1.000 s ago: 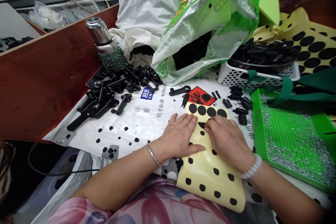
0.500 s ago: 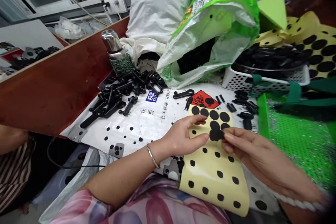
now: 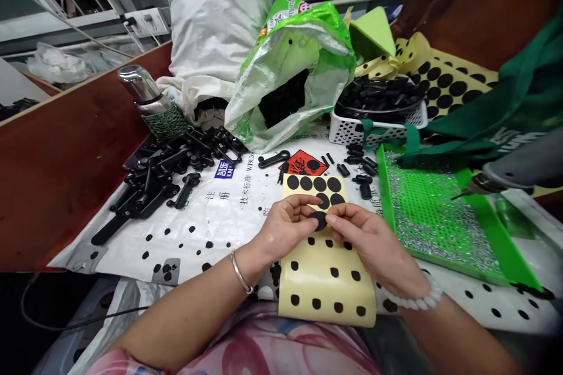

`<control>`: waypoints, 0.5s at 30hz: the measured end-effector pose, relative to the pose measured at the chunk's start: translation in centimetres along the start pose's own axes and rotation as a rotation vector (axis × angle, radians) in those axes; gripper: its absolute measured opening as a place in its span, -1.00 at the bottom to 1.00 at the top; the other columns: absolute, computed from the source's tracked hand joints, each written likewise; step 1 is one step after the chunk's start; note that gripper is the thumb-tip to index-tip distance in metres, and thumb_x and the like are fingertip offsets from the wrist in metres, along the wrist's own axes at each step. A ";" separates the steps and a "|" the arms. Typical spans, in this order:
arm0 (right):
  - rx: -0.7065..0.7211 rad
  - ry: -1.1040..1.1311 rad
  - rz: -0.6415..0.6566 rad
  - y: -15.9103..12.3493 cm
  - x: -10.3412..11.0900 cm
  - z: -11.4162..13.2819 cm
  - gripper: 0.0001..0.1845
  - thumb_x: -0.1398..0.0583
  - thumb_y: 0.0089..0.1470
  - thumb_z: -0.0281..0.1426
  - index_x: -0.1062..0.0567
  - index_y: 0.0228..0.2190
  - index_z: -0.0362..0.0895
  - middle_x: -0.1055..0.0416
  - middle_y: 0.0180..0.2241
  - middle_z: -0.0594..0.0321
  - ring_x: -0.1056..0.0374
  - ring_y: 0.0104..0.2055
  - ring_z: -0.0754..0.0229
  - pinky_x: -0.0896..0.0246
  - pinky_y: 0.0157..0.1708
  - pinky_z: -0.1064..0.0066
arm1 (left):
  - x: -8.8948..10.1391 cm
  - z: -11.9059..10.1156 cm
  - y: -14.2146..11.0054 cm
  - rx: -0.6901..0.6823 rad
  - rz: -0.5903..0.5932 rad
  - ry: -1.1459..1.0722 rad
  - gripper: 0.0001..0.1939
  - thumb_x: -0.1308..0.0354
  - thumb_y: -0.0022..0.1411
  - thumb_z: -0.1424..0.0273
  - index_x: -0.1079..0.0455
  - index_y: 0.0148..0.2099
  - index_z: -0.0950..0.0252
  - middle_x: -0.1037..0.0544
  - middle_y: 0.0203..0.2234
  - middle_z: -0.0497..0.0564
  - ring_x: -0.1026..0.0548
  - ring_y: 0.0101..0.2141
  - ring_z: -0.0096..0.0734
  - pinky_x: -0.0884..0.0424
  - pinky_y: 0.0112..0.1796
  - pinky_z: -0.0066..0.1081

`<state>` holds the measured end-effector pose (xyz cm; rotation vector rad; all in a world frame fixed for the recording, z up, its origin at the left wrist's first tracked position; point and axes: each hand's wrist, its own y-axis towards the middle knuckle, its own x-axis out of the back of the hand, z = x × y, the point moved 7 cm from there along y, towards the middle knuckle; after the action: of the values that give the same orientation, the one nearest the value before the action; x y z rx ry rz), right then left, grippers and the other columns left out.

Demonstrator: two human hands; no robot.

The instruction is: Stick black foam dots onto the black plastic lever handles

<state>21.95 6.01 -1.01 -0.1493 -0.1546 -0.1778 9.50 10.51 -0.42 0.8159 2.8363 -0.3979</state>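
Between the fingertips of both hands is a round black adhesive pad (image 3: 319,221), held over a yellow backing sheet (image 3: 325,288). My left hand (image 3: 284,225) pinches one edge of it between thumb and fingers. Opposite, the thumb and index finger of my right hand (image 3: 373,240) grip the other edge. Rows of larger black discs remain at the sheet's far end; small dark spots cover its near part. The sheet's near end curves over the table edge at my lap. Just beyond it lies a red diamond-shaped paper (image 3: 299,163).
Black handle-like parts (image 3: 152,179) are heaped at left beside a metal flask (image 3: 141,87). Behind stand a green-white bag (image 3: 246,102) and a white basket (image 3: 373,133) of black pieces. At right are a green tray (image 3: 389,211) with metallic bits and a grey power tool (image 3: 523,164).
My view has turned right, bringing the power tool into sight. My left thumb and fingers have closed on the black pad, where before only my right hand held it.
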 end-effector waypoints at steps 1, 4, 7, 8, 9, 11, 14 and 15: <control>0.036 -0.029 -0.022 -0.1 0.1 0.2 -0.72 -0.21 0.01 -0.16 -0.43 -0.43 -0.14 -0.32 -0.57 0.32 -0.22 -0.56 0.27 -0.15 -0.55 0.43 | 0.0 0.1 0.0 0.005 -0.008 0.009 -0.66 -0.19 -0.06 0.61 -0.38 -0.15 0.39 -0.39 -0.51 -0.14 -0.34 -0.50 -0.65 -0.27 -0.39 -0.53; 0.190 -0.137 -0.106 -1.1 0.0 1.0 -0.80 -0.16 0.07 -0.24 -0.41 -0.45 -0.12 -0.35 -0.51 0.26 -0.28 -0.49 0.21 -0.19 -0.51 0.39 | 0.0 0.6 0.3 0.000 -0.062 0.047 -0.67 -0.17 -0.06 0.63 -0.36 -0.16 0.40 -0.37 -0.53 -0.15 -0.33 -0.52 -0.65 -0.27 -0.41 -0.54; 0.399 -0.270 -0.172 -2.6 -0.7 2.0 -0.85 -0.10 0.13 -0.32 -0.37 -0.45 -0.09 -0.34 -0.42 0.21 -0.30 -0.38 0.16 -0.22 -0.39 0.33 | 0.1 0.9 0.4 -0.055 -0.126 0.096 -0.65 -0.14 -0.07 0.66 -0.35 -0.16 0.38 -0.40 -0.54 -0.13 -0.37 -0.48 -0.60 -0.30 -0.39 -0.51; 0.465 -0.315 -0.184 -3.1 -1.0 2.3 -0.86 -0.09 0.14 -0.35 -0.37 -0.44 -0.09 -0.33 -0.41 0.20 -0.29 -0.36 0.15 -0.21 -0.36 0.31 | 0.1 0.9 0.3 -0.073 -0.140 0.104 -0.64 -0.13 -0.08 0.67 -0.35 -0.16 0.37 -0.41 -0.53 -0.12 -0.39 -0.47 -0.57 -0.32 -0.38 -0.50; 0.524 -0.359 -0.192 -3.5 -1.2 2.5 -0.87 -0.08 0.15 -0.39 -0.36 -0.43 -0.09 -0.32 -0.40 0.19 -0.29 -0.35 0.14 -0.20 -0.35 0.30 | 0.1 1.0 0.2 -0.083 -0.147 0.099 -0.62 -0.13 -0.10 0.68 -0.35 -0.15 0.36 -0.43 -0.52 -0.11 -0.40 -0.45 -0.56 -0.32 -0.36 -0.49; 0.626 -0.435 -0.209 -4.1 -1.5 2.6 -0.90 -0.07 0.17 -0.44 -0.36 -0.39 -0.09 -0.32 -0.39 0.18 -0.29 -0.34 0.14 -0.20 -0.35 0.30 | 0.0 1.1 0.0 -0.070 -0.136 0.042 -0.59 -0.13 -0.12 0.68 -0.35 -0.14 0.36 -0.47 -0.49 -0.09 -0.42 -0.44 -0.54 -0.33 -0.33 -0.47; 0.767 -0.524 -0.235 -4.6 -1.6 2.7 -0.91 -0.06 0.17 -0.50 -0.34 -0.34 -0.10 -0.32 -0.36 0.16 -0.29 -0.31 0.12 -0.20 -0.34 0.28 | -0.2 1.3 -0.5 0.018 -0.071 -0.143 -0.56 -0.19 -0.12 0.62 -0.35 -0.10 0.38 -0.52 -0.43 -0.04 -0.45 -0.41 -0.52 -0.32 -0.26 -0.44; 0.811 -0.550 -0.244 -4.7 -1.6 2.8 -0.91 -0.07 0.17 -0.52 -0.34 -0.33 -0.11 -0.33 -0.35 0.15 -0.29 -0.29 0.11 -0.20 -0.32 0.27 | -0.3 1.4 -0.7 0.051 -0.052 -0.203 -0.55 -0.22 -0.12 0.58 -0.35 -0.09 0.39 -0.53 -0.41 -0.02 -0.46 -0.40 -0.51 -0.32 -0.25 -0.43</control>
<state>19.08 2.13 2.04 0.6398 -0.7788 -0.3014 9.50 9.39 -1.56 0.6698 2.6724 -0.5301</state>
